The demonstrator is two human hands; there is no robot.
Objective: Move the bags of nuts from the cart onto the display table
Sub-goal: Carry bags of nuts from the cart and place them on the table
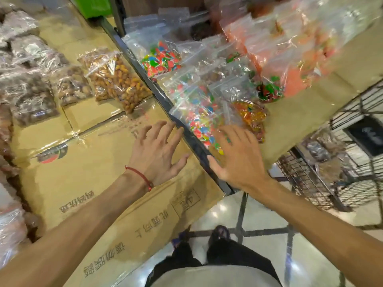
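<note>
Both hands, left hand (pixel 155 154) and right hand (pixel 238 156), hover mid-frame with fingers spread wide, empty, above the cardboard-covered surface (pixel 83 183).

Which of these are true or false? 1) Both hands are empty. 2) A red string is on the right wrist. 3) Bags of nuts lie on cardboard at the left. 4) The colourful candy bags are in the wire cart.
1) True: the left hand and right hand are spread open, holding nothing.
2) False: the red string is on the left wrist.
3) True: the bags of nuts lie on the cardboard.
4) False: the candy bags lie on a tabletop; the wire cart stands at the right.
</note>
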